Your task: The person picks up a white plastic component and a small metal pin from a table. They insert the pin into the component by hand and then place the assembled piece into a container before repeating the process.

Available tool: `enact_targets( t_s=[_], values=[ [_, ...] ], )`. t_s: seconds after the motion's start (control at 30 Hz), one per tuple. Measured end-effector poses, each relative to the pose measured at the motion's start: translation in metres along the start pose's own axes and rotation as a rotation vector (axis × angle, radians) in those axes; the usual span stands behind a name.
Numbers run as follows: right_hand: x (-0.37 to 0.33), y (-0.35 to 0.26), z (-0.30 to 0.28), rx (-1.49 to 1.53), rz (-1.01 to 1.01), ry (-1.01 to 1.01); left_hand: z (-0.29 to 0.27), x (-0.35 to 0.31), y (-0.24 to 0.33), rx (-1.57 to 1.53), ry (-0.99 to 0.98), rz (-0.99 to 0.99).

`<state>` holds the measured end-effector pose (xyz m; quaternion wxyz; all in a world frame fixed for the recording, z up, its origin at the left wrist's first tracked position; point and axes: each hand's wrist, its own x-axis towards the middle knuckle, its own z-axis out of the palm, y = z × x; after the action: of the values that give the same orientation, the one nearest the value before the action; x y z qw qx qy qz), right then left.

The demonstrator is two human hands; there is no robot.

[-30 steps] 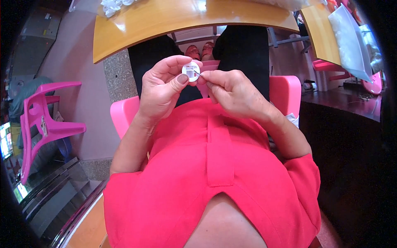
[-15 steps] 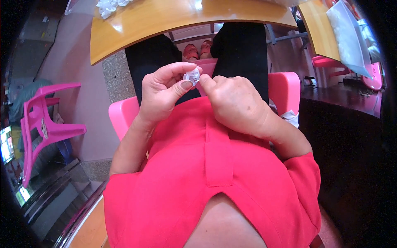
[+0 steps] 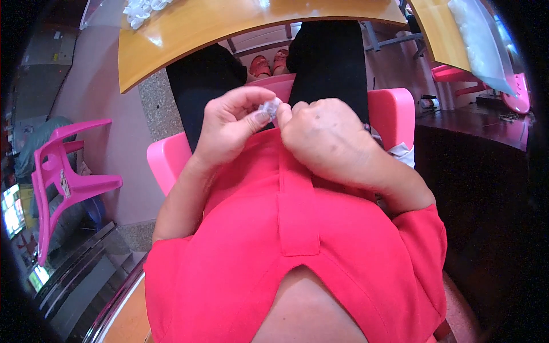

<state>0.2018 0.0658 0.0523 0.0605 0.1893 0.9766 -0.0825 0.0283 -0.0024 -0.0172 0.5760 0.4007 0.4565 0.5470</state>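
Observation:
A small whitish, partly see-through plastic piece (image 3: 269, 107) is pinched between the thumb and fingers of my left hand (image 3: 224, 127), above my lap. My right hand (image 3: 327, 134) is closed, its back turned up, with its thumb and forefinger tips against the right side of the piece. Whatever lies inside the right fingers is hidden by the hand. Both hands are just short of the table's near edge.
A yellow wooden table (image 3: 229, 28) spans the far side, with a pile of small white pieces (image 3: 140, 11) at its left. A plastic bag (image 3: 477, 46) of white parts hangs at the far right. A pink chair (image 3: 71, 180) stands left; a dark surface (image 3: 457, 134) lies right.
The piece has turned a little in my left fingers. My right hand has shifted slightly left and rolled, still against the piece. The whole view has tilted slightly.

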Motion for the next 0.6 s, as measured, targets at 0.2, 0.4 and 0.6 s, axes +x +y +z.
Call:
enact_targets(
  t_s=[0.2,0.4,0.6],
  values=[
    [-0.004,0.013,-0.015,0.179,0.043,0.123,-0.017,0.000,0.014,-0.337,-0.072,0.038],
    [-0.002,0.000,-0.011,0.181,0.021,0.245,-0.019,-0.003,0.018,-0.327,-0.080,0.061],
    [-0.002,-0.004,-0.006,0.100,0.023,0.254,-0.015,-0.006,0.021,-0.254,-0.033,0.012]
  ],
)
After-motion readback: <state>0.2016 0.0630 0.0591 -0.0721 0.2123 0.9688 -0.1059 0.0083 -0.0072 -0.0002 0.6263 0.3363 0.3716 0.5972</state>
